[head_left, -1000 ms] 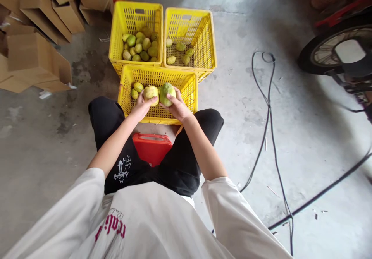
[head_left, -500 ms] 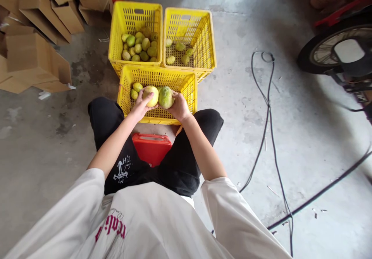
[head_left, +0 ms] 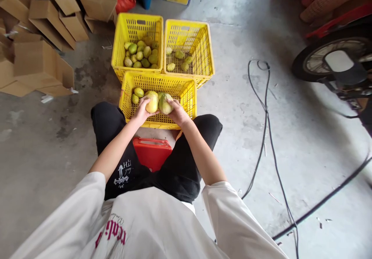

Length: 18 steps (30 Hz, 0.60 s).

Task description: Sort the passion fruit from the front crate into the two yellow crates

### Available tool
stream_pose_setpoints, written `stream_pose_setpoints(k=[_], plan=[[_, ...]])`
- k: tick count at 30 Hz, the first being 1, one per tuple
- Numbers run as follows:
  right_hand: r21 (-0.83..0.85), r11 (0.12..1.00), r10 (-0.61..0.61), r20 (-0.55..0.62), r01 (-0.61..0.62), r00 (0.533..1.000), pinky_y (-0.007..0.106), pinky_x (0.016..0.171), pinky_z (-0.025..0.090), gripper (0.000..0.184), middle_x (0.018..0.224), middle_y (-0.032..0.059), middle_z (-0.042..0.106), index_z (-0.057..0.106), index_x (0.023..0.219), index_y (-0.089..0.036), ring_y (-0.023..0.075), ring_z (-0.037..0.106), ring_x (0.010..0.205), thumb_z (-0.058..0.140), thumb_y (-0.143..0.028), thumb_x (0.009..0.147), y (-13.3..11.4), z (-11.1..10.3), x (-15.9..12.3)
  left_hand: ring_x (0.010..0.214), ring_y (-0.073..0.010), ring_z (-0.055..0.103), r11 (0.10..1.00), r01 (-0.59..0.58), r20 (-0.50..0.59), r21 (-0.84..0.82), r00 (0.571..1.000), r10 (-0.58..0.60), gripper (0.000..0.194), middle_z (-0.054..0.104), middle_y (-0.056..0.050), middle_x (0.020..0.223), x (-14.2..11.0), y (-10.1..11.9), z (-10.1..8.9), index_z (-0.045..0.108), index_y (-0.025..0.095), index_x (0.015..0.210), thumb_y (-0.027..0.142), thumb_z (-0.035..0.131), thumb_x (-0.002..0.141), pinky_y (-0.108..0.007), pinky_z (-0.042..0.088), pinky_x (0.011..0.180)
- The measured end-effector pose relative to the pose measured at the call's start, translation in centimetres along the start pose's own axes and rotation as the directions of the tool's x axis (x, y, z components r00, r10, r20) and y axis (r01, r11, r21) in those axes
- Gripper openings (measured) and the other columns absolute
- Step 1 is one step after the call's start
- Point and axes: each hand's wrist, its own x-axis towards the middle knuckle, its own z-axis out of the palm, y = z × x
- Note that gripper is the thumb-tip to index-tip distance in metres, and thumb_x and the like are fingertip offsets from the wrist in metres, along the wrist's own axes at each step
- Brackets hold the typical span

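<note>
Over the near yellow slatted plastic crate [head_left: 159, 126], both hands are curled round 1 fruit each: left hand [head_left: 178, 112] a round greenish one [head_left: 166, 104], right hand [head_left: 142, 111] a round pale-yellow one [head_left: 152, 102].

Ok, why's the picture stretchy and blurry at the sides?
All head view: the shirt stretches at the bottom, probably from a wide lens; the pink basket top right looks soft, the yellow fruit clearer; pale sheen on the floor, shadow by the spoked wheel.

Head-high view, forward and down.
</note>
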Motion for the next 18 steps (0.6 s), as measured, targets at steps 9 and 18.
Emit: stream_pose_setpoints(k=[9,18], plan=[[-0.026,0.998,0.057,-0.047,-0.058,0.997,0.042,0.097,0.076,0.046,0.130,0.0012,0.072,0.064,0.116,-0.031,0.0276,0.074,0.134,0.095,-0.030,0.082,0.2,0.7,-0.9,0.133,-0.0296,0.076,0.986,-0.022,0.024,0.166,1.000,0.019,0.028,0.077,-0.013,0.132,-0.4,-0.5,-0.2,0.066,0.022,0.116,0.019,0.085,0.097,-0.046,0.069,0.113],[0.066,0.992,0.115,-0.072,-0.110,0.991,0.045,0.094,0.076,0.027,0.120,0.0043,0.078,0.066,0.111,-0.029,0.0285,0.078,0.126,0.071,-0.032,0.084,0.1,0.9,0.2,0.140,-0.0318,0.073,0.999,0.007,-0.027,0.044,1.000,-0.006,0.009,0.076,-0.013,0.121,0.3,-0.6,-0.1,0.062,0.025,0.113,0.027,0.056,0.106,-0.047,0.074,0.104]])
